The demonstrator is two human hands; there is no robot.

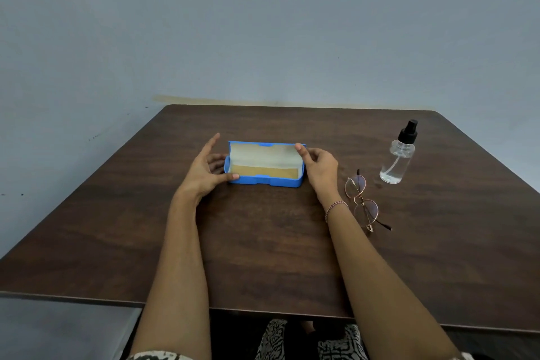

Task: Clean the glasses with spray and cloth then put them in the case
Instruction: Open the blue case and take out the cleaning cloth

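Observation:
A blue glasses case (264,181) lies open in the middle of the table, its pale lining showing and a tan cloth (263,171) lying flat inside. My left hand (206,168) holds the case's left end, thumb on the front corner and fingers behind it. My right hand (317,165) pinches the right end of the raised lid. Round thin-framed glasses (362,202) lie unfolded on the table just right of my right wrist. A clear spray bottle (399,159) with a black pump stands farther right.
The dark wooden table (263,242) stands against a grey-blue wall. Its near edge runs just above my lap, and its left edge drops away at the lower left.

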